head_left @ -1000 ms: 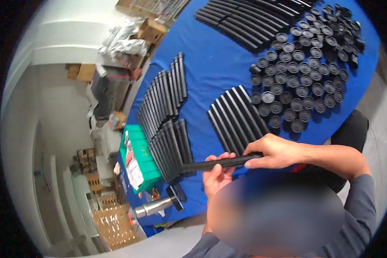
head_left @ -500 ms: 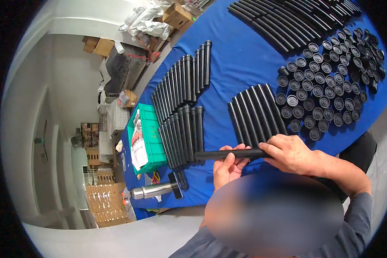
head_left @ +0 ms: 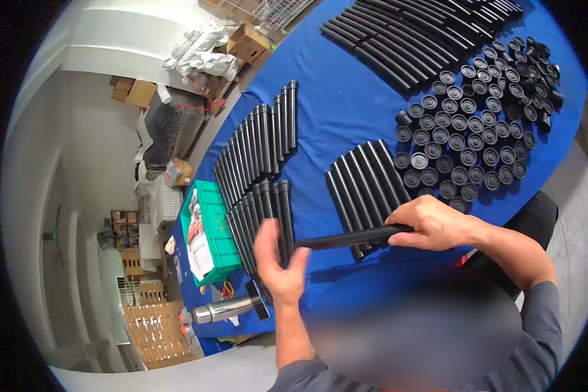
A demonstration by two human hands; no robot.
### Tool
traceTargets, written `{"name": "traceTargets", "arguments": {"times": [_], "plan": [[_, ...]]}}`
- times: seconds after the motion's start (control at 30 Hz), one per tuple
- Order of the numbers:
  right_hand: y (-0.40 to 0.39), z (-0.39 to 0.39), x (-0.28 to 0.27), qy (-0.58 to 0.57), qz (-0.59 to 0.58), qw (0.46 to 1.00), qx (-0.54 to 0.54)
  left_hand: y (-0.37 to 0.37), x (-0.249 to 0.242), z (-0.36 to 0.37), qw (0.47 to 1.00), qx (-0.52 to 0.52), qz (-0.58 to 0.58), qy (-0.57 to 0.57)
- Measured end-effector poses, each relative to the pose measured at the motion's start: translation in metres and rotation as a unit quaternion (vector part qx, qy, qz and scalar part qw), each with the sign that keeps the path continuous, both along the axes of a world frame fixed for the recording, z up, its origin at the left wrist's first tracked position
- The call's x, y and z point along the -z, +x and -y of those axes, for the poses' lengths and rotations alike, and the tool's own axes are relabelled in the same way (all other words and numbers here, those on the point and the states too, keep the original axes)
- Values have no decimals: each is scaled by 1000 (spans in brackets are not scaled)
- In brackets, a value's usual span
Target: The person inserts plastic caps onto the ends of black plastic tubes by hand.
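Observation:
My right hand (head_left: 431,223) is closed around one end of a black tube (head_left: 353,239), which lies roughly level across the near side of the table. At the tube's other end, my left hand (head_left: 279,268) is open, thumb and fingers spread and a little blurred by motion. Beneath and beyond the held tube is a row of plain black tubes (head_left: 366,183). Black tubes with capped ends (head_left: 258,140) stand in two groups at the left, the nearer group right behind my left hand. Many round black caps (head_left: 467,137) are spread at the right.
A blue cloth (head_left: 333,111) covers the table. More black tubes (head_left: 398,39) lie in rows at the far side. On the left are a green crate (head_left: 223,245) with papers, a steel flask (head_left: 222,310), a phone (head_left: 258,302) and yellow-handled scissors (head_left: 228,288). Cartons (head_left: 248,44) stand beyond the table.
My left hand has let go of the tube and moved left, opening past its end. The right hand keeps hold of the tube. The whole view has shifted slightly.

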State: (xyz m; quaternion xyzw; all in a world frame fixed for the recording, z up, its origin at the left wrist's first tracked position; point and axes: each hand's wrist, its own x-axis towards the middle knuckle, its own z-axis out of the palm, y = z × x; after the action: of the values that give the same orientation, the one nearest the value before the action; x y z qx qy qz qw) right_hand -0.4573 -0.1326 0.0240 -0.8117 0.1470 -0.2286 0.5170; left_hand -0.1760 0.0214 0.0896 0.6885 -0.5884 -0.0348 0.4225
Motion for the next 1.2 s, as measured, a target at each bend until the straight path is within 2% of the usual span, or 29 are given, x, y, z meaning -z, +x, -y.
{"name": "traceTargets", "arguments": {"times": [0.03,0.07,0.13,0.23,0.33,0.43,0.53,0.57,0.6,0.67,0.73,0.83,0.93,1.0,1.2], "plan": [[2,-1,2,-5,-4,1000,-10,-1,-10,4,968,111,216,58],[3,-2,5,-11,5,1000,-19,-18,-16,11,943,160,277,95],[6,-3,9,-26,25,999,-34,-26,-3,17,917,237,292,132],[5,-1,6,-41,10,999,-33,-20,11,23,918,293,236,122],[1,1,0,-33,35,999,-16,-29,2,32,920,300,223,121],[-3,6,-5,-66,-7,998,-18,-27,5,39,913,302,244,127],[-4,11,-9,-91,51,988,110,-19,-3,63,912,302,261,95],[-6,18,-9,-133,54,975,173,-11,-3,74,920,287,253,80],[-10,23,-17,-75,41,976,200,-1,-4,87,931,258,251,64],[-13,30,-16,50,89,967,233,20,-4,123,944,198,262,20],[-13,32,-13,50,112,965,230,52,4,164,957,118,264,18],[-13,31,-13,48,105,973,197,96,27,236,976,9,202,76],[-11,32,-8,50,93,974,198,114,40,297,949,-52,280,137],[-11,34,-4,46,98,974,200,116,47,322,946,-76,252,189],[-13,38,-5,70,77,975,195,118,86,366,913,-110,319,228]]}}
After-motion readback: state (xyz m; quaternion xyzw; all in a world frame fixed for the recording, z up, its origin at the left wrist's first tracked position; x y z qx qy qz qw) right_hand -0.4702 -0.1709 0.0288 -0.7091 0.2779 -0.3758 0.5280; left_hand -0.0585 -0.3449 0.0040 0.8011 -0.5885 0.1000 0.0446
